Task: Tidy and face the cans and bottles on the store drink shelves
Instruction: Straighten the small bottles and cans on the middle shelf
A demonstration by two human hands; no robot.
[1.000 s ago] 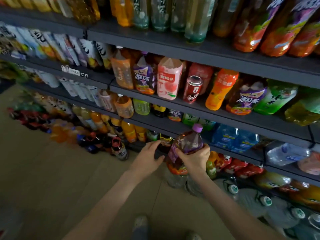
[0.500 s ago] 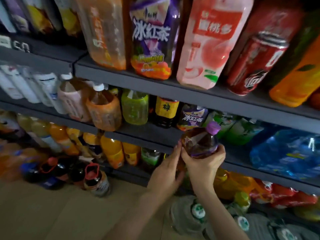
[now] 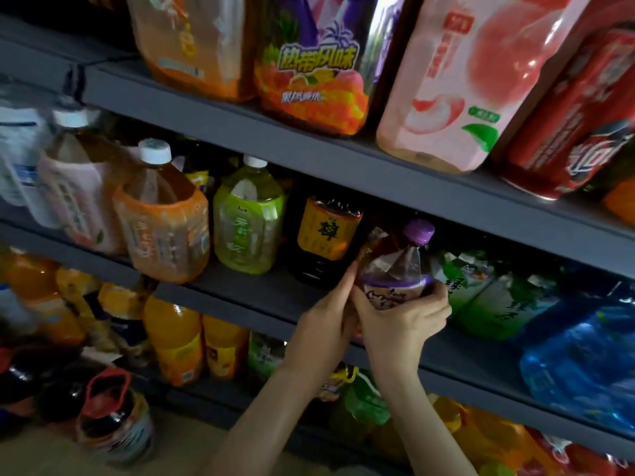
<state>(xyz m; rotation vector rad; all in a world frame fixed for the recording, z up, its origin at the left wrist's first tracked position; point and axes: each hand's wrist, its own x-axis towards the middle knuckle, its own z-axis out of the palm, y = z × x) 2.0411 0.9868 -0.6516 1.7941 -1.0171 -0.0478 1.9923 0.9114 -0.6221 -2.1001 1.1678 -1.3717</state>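
A tea bottle with a purple cap and purple label (image 3: 398, 266) is held at the front of the middle grey shelf (image 3: 261, 297), tilted slightly right. My right hand (image 3: 403, 321) grips its body from the front and below. My left hand (image 3: 330, 314) touches the bottle's left side with straight fingers. The bottle sits between a dark bottle with a yellow label (image 3: 324, 242) on its left and green tea bottles (image 3: 481, 293) on its right. Its lower half is hidden behind my hands.
The upper shelf (image 3: 343, 152) carries large orange, purple and pink bottles and a red can (image 3: 577, 132). On the middle shelf stand an orange-label bottle (image 3: 161, 228), a green bottle (image 3: 247, 221) and blue water packs (image 3: 584, 355). Orange bottles (image 3: 175, 341) and dark bottles fill the lower levels.
The purple-capped bottle has been lifted from the lower level up to the middle shelf, and the view has moved closer. Both hands stayed on it.
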